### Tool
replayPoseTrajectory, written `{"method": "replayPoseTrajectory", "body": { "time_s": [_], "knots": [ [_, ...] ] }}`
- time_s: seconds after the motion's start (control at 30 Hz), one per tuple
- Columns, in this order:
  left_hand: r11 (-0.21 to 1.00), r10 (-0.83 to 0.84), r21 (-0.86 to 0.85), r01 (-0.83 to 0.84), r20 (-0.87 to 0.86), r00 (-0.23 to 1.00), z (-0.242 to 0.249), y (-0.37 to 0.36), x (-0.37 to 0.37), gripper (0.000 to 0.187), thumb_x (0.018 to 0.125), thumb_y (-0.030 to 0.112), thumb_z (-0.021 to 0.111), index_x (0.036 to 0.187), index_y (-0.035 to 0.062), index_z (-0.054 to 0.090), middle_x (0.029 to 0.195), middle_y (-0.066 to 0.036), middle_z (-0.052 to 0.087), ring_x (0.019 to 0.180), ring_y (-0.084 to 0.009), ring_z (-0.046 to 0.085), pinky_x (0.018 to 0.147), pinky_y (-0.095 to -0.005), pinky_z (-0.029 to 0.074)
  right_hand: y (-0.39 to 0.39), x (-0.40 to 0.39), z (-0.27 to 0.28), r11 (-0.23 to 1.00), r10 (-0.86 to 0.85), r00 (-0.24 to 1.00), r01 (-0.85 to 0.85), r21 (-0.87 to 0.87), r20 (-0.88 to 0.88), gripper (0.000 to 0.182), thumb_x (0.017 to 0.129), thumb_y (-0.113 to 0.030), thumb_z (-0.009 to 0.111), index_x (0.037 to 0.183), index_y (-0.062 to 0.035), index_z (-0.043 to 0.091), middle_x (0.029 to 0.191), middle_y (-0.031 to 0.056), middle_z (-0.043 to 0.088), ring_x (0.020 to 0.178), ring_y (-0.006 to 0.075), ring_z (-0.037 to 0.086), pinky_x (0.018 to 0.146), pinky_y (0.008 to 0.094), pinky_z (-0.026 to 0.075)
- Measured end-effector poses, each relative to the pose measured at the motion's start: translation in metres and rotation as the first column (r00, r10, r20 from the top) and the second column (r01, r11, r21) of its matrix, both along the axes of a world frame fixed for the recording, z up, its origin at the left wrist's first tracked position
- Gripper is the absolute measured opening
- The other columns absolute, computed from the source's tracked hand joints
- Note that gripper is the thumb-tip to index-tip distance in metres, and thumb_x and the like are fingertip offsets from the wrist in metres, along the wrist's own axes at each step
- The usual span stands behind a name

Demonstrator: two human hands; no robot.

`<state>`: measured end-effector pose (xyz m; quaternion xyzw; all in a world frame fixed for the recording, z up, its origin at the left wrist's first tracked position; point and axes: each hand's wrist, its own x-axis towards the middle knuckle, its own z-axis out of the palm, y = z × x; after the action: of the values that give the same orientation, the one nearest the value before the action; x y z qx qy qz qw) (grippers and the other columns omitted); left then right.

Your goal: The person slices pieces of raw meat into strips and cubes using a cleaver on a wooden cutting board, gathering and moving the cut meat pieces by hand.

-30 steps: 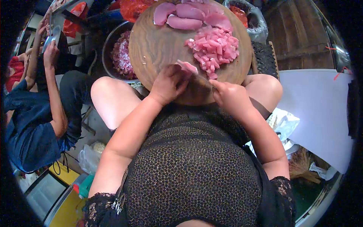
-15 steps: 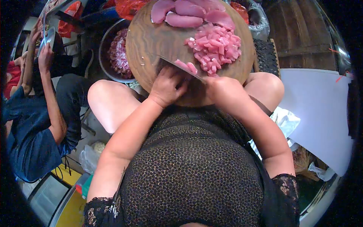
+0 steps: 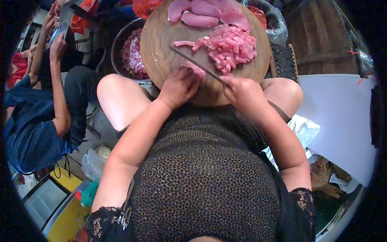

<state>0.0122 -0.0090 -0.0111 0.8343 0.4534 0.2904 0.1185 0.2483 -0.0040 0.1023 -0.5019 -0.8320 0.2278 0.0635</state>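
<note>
Pink meat strip (image 3: 196, 71) lies on the round wooden board (image 3: 161, 44), pinned under the curled fingers of the left hand (image 3: 178, 86), while the right hand (image 3: 242, 93) is closed around the knife (image 3: 195, 62), its blade angled just beside the diced meat pile (image 3: 230, 46).

- The round cutting board (image 3: 169, 44) is brown, with darker wavy wood lines.
- The cut meat cubes (image 3: 231, 46) are pink, some lighter and some nearly red.
- The big meat slices (image 3: 201, 14) are a softer, smooth pink.
- The knife (image 3: 197, 63) blade is dark grey.
- The bowl (image 3: 121, 44) is grey metal, and the bits inside are pink and white.
- The person's top (image 3: 205, 177) is black with tiny tan spots, and black lace at the sleeves.
- The other person's shirt (image 3: 28, 129) is dark blue.
- The sheet (image 3: 338, 117) is pale white.
- The bag (image 3: 143, 6) is red.
</note>
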Motion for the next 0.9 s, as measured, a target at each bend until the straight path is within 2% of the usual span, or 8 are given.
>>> {"method": "replayPoseTrajectory", "body": {
  "time_s": [0.03, 0.13, 0.4, 0.57, 0.63, 0.7, 0.8, 0.9],
  "knots": [
    [0.998, 0.003, 0.069, 0.001, -0.057, 0.998, -0.002, 0.0, 0.001, 0.033, 0.078, 0.02, 0.069, 0.109, 0.0096, 0.067, 0.109, -0.01, 0.06, 0.102, -0.0302, 0.055, 0.093, -0.0423, 0.047, -0.005, 0.005, 0.0, 1.0, 0.0, 1.0, 0.0, 0.0, 0.003, 0.029, 0.085, -0.021, 0.06, 0.111, -0.0102, 0.066, 0.086, 0.0187, 0.068, 0.08, 0.0368, 0.067, 0.071, 0.0484, 0.054],
    [0.99, -0.008, 0.139, 0.016, -0.055, 0.998, -0.003, 0.0, 0.002, 0.033, 0.078, 0.02, 0.068, 0.108, 0.0087, 0.067, 0.11, -0.01, 0.06, 0.105, -0.0302, 0.054, 0.094, -0.0425, 0.046, -0.016, 0.014, -0.002, 0.998, 0.031, 0.999, -0.032, 0.051, 0.032, 0.03, 0.084, -0.018, 0.06, 0.113, -0.0096, 0.064, 0.084, 0.0177, 0.068, 0.076, 0.0367, 0.067, 0.068, 0.0481, 0.054],
    [0.996, 0.014, 0.089, -0.017, 0.034, 0.999, -0.007, 0.009, 0.001, 0.032, 0.074, 0.02, 0.072, 0.103, 0.0067, 0.068, 0.113, -0.012, 0.06, 0.109, -0.033, 0.055, 0.099, -0.0441, 0.044, 0.001, -0.01, -0.001, 0.991, 0.059, 0.984, -0.038, -0.127, 0.165, 0.021, 0.083, -0.013, 0.058, 0.101, -0.0071, 0.066, 0.075, 0.0175, 0.067, 0.07, 0.0365, 0.067, 0.062, 0.047, 0.054],
    [0.996, -0.018, 0.09, 0.01, 0.086, 0.996, -0.007, 0.007, -0.002, 0.031, 0.072, 0.02, 0.073, 0.099, 0.0055, 0.067, 0.112, -0.013, 0.06, 0.108, -0.0342, 0.055, 0.097, -0.0439, 0.045, 0.044, -0.066, -0.026, 0.989, 0.123, 0.98, -0.108, -0.102, 0.155, 0.019, 0.083, -0.016, 0.057, 0.097, -0.0067, 0.066, 0.079, 0.0201, 0.068, 0.072, 0.0374, 0.067, 0.063, 0.0487, 0.054],
    [1.0, -0.005, -0.022, 0.007, 0.079, 0.997, -0.006, 0.004, -0.002, 0.029, 0.073, 0.019, 0.073, 0.098, 0.0057, 0.067, 0.111, -0.013, 0.06, 0.107, -0.0343, 0.056, 0.095, -0.0441, 0.046, 0.049, -0.069, -0.03, 0.987, 0.137, 0.975, -0.119, -0.11, 0.177, 0.019, 0.083, -0.017, 0.057, 0.096, -0.0068, 0.066, 0.08, 0.0209, 0.068, 0.073, 0.0379, 0.067, 0.064, 0.0495, 0.054],
    [1.0, 0.018, 0.02, -0.019, 0.064, 0.998, 0.002, -0.001, 0.001, 0.029, 0.074, 0.017, 0.071, 0.101, 0.0061, 0.067, 0.11, -0.013, 0.06, 0.106, -0.0336, 0.057, 0.092, -0.0432, 0.047, 0.052, -0.061, -0.03, 0.998, 0.057, 0.998, -0.057, -0.007, 0.01, 0.027, 0.085, -0.022, 0.056, 0.106, -0.009, 0.067, 0.087, 0.0215, 0.069, 0.081, 0.038, 0.068, 0.072, 0.0502, 0.055],
    [0.995, 0.051, 0.078, -0.054, 0.039, 0.998, 0.015, -0.013, 0.004, 0.031, 0.076, 0.015, 0.07, 0.106, 0.0069, 0.067, 0.108, -0.012, 0.06, 0.101, -0.0326, 0.057, 0.09, -0.0414, 0.048, 0.032, -0.037, -0.016, 0.996, -0.01, 0.998, 0.015, 0.086, -0.059, 0.026, 0.086, -0.025, 0.056, 0.106, -0.0118, 0.067, 0.084, 0.0204, 0.068, 0.08, 0.0379, 0.068, 0.071, 0.0497, 0.054],
    [0.99, 0.014, 0.142, -0.022, 0.058, 0.998, 0.016, -0.019, 0.001, 0.034, 0.078, 0.013, 0.067, 0.112, 0.0089, 0.065, 0.107, -0.011, 0.059, 0.099, -0.0315, 0.058, 0.089, -0.0408, 0.048, 0.012, -0.012, -0.005, 1.0, 0.009, 0.998, -0.008, -0.018, 0.07, 0.026, 0.086, -0.024, 0.058, 0.107, -0.0115, 0.067, 0.082, 0.0191, 0.068, 0.08, 0.0375, 0.067, 0.07, 0.0495, 0.054]
  ]
}}
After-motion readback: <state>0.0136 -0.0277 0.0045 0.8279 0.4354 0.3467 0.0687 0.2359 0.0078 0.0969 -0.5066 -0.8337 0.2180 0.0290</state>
